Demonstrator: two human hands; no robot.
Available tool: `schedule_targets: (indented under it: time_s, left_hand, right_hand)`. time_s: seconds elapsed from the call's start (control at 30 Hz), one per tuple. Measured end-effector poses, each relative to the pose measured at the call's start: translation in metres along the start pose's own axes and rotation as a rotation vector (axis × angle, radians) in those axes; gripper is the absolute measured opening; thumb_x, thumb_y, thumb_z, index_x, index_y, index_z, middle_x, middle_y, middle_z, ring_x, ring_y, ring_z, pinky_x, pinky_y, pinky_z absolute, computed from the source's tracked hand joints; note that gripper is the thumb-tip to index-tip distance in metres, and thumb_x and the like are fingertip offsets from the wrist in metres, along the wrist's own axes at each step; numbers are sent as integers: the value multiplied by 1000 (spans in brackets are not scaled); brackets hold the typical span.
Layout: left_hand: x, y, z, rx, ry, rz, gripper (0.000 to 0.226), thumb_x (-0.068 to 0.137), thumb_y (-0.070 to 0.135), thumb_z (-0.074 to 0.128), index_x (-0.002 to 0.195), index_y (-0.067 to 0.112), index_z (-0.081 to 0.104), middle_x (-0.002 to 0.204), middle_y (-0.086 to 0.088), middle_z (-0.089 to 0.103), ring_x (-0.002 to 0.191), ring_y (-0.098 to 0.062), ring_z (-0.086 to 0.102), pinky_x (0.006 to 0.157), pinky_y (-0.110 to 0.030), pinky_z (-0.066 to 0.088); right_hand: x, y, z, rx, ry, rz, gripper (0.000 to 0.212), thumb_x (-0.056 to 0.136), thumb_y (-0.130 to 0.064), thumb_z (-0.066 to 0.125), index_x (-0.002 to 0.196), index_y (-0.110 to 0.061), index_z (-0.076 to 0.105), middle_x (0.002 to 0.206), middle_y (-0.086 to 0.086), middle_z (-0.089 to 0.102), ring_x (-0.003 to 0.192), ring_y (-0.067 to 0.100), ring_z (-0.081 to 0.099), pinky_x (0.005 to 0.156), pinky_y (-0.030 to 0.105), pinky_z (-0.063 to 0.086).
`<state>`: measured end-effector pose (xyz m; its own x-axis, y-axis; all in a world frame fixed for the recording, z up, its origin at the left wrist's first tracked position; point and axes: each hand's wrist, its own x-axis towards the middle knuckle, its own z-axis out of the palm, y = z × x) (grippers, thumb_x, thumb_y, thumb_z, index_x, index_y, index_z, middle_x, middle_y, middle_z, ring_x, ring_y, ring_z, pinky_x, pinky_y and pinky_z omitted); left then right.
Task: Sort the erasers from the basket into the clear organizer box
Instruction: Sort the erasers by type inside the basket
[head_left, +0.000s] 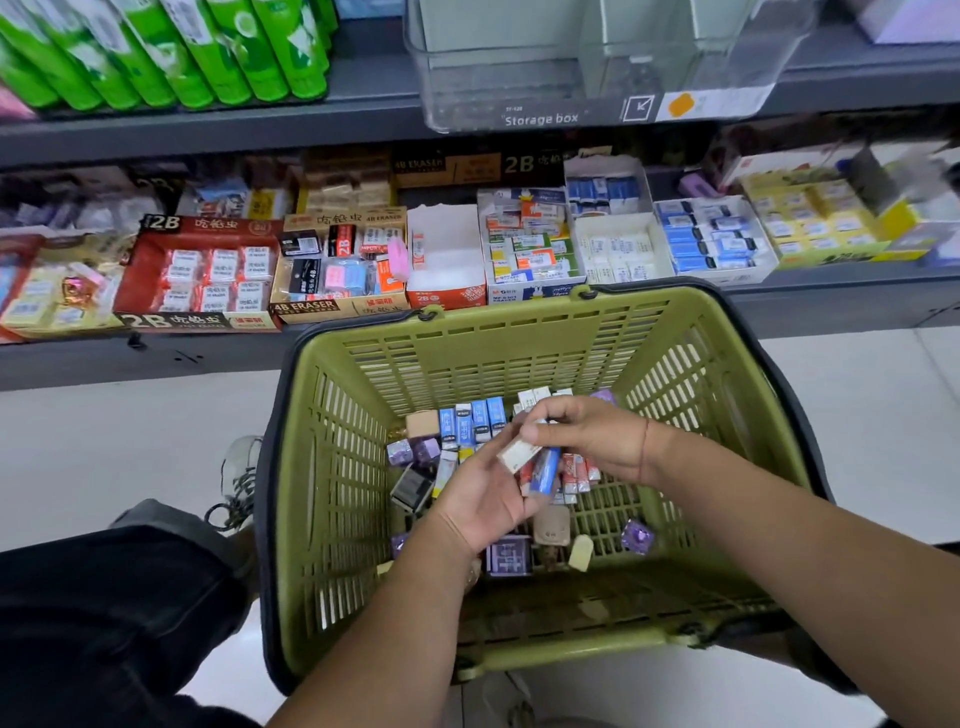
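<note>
A green plastic basket (332, 467) stands on the floor with several small erasers (472, 421) loose on its bottom. Both hands are inside it. My left hand (483, 499) cradles a few erasers, among them a blue-sleeved one (545, 473) and a white one (517, 454). My right hand (592, 436) hovers just above them, fingers curled and pinching a white eraser at its tips. The clear organizer box (519, 93), labelled "Storage box", sits on the upper shelf, above and behind the basket.
The lower shelf (156, 353) behind the basket carries open display cartons of erasers (202, 275). Green bottles (171, 52) stand on the upper shelf at left. My knee and shoe (239, 478) are left of the basket on the pale floor.
</note>
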<state>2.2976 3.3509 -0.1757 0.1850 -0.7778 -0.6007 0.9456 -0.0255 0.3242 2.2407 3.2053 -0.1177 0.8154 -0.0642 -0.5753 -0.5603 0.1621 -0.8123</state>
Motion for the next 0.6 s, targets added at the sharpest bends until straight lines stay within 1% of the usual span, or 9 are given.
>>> schedule_targets:
  time_s: [0.03,0.17,0.23,0.3,0.33,0.43,0.47,0.53,0.6]
  left_hand:
    - [1,-1,-1,20,7,9,47,83,33,62,126,18,55,97,-6,64,85,-19,60,68,-29,54]
    - [6,-2,-4,19,12,20,41,87,26,60,126,15,54,91,-5,67,74,-16,66,65,-28,56]
    - [7,-1,-7,-16,8,9,39,87,21,59,125,17,56,90,-6,68,72,-18,66,62,-28,53]
    - [7,-1,-11,-22,5,6,43,86,16,60,129,19,56,95,-8,70,71,-19,67,60,-28,51]
    - [7,-2,-13,-10,4,10,43,86,15,60,129,19,58,98,-9,70,72,-19,68,60,-28,52]
    - [8,-2,-19,-4,35,31,36,83,11,62,118,20,67,98,-8,70,71,-19,67,59,-27,53]
    - [9,-2,-20,-20,55,37,34,82,10,62,114,19,70,97,-8,70,70,-19,66,58,-27,53]
    - [9,-1,-21,-42,102,41,31,80,9,63,107,19,73,96,-8,70,68,-17,66,54,-26,53]
    - [9,-1,-23,-43,183,37,29,84,9,60,109,19,71,95,-6,69,66,-15,65,52,-24,51]
  right_hand:
    - [1,0,-1,43,-10,18,18,69,-25,69,79,-11,64,98,20,56,91,29,49,83,42,35]
    - [7,-8,-20,77,-28,60,11,78,-23,65,81,-13,62,87,5,62,87,17,54,80,28,43]
    - [15,-9,-38,32,126,100,12,82,-24,67,84,-12,64,85,3,63,83,17,54,75,28,43]
    - [24,-3,-57,-10,324,160,26,83,-26,69,97,-5,64,78,6,60,72,18,50,67,30,42]
    - [28,1,-62,-13,379,186,29,84,-26,70,99,-2,64,73,6,58,65,17,47,64,29,42]
    - [45,15,-68,-123,460,238,16,83,-18,72,84,-5,63,64,5,57,54,12,46,59,24,44]
    - [51,19,-68,-169,485,238,14,83,-16,72,85,-5,63,64,5,57,53,12,47,57,22,46]
    - [61,26,-71,-240,510,234,18,85,-11,69,99,0,64,67,7,58,53,12,48,48,15,46]
    - [72,31,-74,-331,504,248,24,87,-10,66,109,2,64,72,8,60,56,11,50,47,15,44]
